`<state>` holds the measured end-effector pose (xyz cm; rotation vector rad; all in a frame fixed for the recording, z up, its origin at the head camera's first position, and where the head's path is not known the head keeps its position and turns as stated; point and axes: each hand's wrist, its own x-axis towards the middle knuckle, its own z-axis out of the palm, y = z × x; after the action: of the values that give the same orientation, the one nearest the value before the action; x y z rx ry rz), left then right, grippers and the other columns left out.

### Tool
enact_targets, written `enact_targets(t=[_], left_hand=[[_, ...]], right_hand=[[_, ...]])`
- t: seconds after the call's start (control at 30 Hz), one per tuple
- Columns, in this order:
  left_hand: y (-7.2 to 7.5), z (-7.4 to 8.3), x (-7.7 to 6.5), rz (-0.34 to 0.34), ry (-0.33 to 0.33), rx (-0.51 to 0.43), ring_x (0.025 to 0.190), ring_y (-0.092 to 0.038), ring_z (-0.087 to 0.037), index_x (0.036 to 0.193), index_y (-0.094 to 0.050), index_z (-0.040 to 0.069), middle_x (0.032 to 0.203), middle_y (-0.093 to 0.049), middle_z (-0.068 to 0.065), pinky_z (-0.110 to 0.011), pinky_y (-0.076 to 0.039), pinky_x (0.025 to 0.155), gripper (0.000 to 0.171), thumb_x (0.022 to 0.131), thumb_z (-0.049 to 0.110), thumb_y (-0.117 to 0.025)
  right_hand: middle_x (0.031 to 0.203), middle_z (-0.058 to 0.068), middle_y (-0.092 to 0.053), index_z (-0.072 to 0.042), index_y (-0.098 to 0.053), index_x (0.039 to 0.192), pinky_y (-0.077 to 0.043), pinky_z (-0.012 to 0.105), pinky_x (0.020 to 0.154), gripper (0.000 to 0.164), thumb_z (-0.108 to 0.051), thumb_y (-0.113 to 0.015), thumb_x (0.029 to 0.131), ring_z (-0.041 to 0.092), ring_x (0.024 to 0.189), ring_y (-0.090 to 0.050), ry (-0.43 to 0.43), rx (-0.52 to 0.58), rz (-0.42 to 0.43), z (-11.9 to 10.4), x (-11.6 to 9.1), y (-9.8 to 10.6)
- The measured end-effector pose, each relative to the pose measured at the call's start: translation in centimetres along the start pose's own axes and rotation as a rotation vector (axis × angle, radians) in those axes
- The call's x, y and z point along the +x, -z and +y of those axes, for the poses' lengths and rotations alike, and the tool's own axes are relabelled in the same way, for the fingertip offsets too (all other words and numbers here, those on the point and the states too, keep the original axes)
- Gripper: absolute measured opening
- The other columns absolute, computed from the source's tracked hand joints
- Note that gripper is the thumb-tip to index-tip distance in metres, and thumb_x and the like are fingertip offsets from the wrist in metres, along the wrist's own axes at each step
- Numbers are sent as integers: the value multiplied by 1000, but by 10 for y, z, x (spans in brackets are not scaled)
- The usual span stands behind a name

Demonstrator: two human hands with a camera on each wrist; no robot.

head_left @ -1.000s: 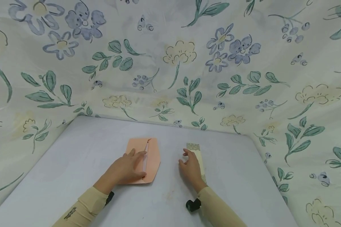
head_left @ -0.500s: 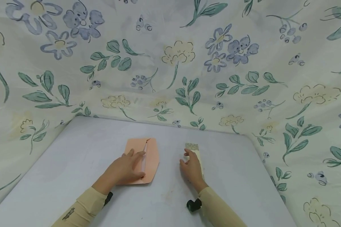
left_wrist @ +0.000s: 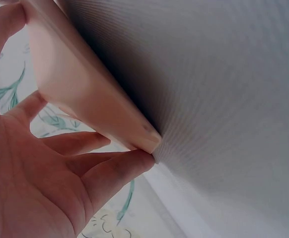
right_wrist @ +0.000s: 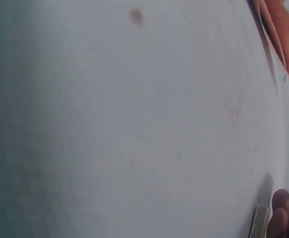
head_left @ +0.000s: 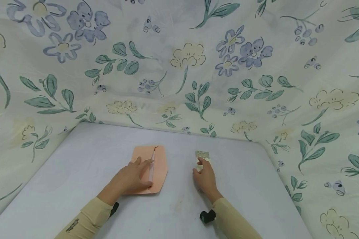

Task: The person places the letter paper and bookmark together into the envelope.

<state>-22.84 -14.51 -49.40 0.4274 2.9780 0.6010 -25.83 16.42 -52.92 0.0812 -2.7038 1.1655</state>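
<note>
My left hand [head_left: 130,177] rests on a peach-coloured paper envelope [head_left: 160,169], thumb and fingers spread across it. A pale strip shows through a lengthwise slit in its upper side. In the left wrist view, fingertips touch the edge of the envelope [left_wrist: 85,84]. To the right, a cream strip with speckled ends [head_left: 202,154] lies on the table, its middle covered by my right hand [head_left: 205,177]. That hand is loosely bent over the strip, thumb and index finger apart. The right wrist view catches only fingertips [right_wrist: 280,218] beside the strip [right_wrist: 260,223].
A white-covered table [head_left: 251,186] lies under both hands, with a faint brownish smudge between them. Behind and at the sides hangs a cloth [head_left: 167,76] printed with flowers and leaves. Small black devices [head_left: 207,216] are worn at the wrists.
My right hand has shifted slightly right, further over the cream strip, covering more of its right side. The left hand stays in place on the envelope.
</note>
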Motion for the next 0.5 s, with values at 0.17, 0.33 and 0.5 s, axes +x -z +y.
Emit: enact_targets(t=[0.17,0.33,0.5], left_hand=[[0,1,0,0,-1,-3,130,-42,-65,154,-45,20,154,-36,-35,-70,-44,96,86,82,56,-78],[1,1,-1,1,2,-3,130,-41,-65,154,-45,20,154,-36,-35,-70,-44,96,86,82,55,-78],[0,1,-1,-3,1,-3,129,-41,-66,154,-45,20,154,-36,-35,-70,-44,96,87,82,55,-78]], right_hand=[[119,10,-63,-4,-54,142,-49,30,67,51,-11,-71,94,11,77,-56,-2,-3,3,2,0,2],[119,9,-62,-4,-54,142,-48,30,67,52,-10,-71,94,12,79,-56,-24,1,2,3,0,4],[120,10,-62,-3,-53,143,-50,35,76,53,-10,-72,93,18,91,-58,-35,-18,1,4,1,5]])
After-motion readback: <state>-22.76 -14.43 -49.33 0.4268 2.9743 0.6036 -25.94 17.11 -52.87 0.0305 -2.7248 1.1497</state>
